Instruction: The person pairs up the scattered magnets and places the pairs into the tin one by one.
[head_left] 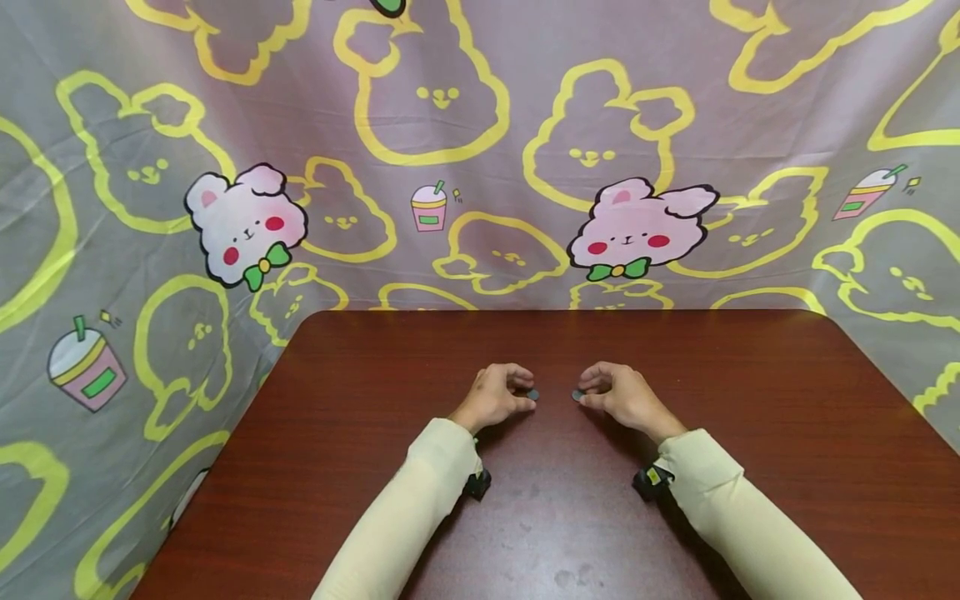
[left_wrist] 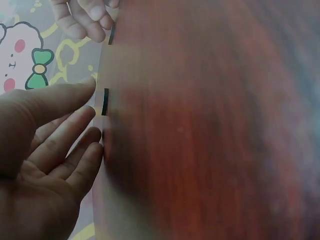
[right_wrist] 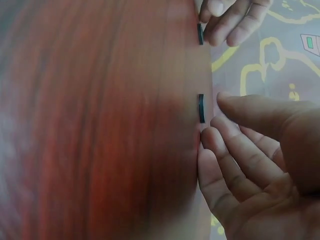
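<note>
Two small dark grey-blue round discs lie flat on the brown table, a short way apart. My left hand point(head_left: 498, 395) is beside the left disc point(head_left: 533, 395), palm turned inward and fingers loosely curved. In the left wrist view, that disc point(left_wrist: 105, 102) shows just past the thumb and forefinger tips, with a small gap. Mirroring this, my right hand point(head_left: 624, 397) has its thumb and fingers parted around the right disc point(head_left: 577, 395). The right wrist view shows this disc point(right_wrist: 201, 108) edge-on, in front of the parted fingertips. Both hands' outer fingers rest low at the tabletop.
The glossy brown wooden table point(head_left: 525, 508) has rounded far corners. Behind it and to both sides hangs a grey-pink curtain point(head_left: 517, 108) with cartoon rabbits and cups. Black wrist devices point(head_left: 477, 483) sit under the pale yellow sleeves point(head_left: 405, 517).
</note>
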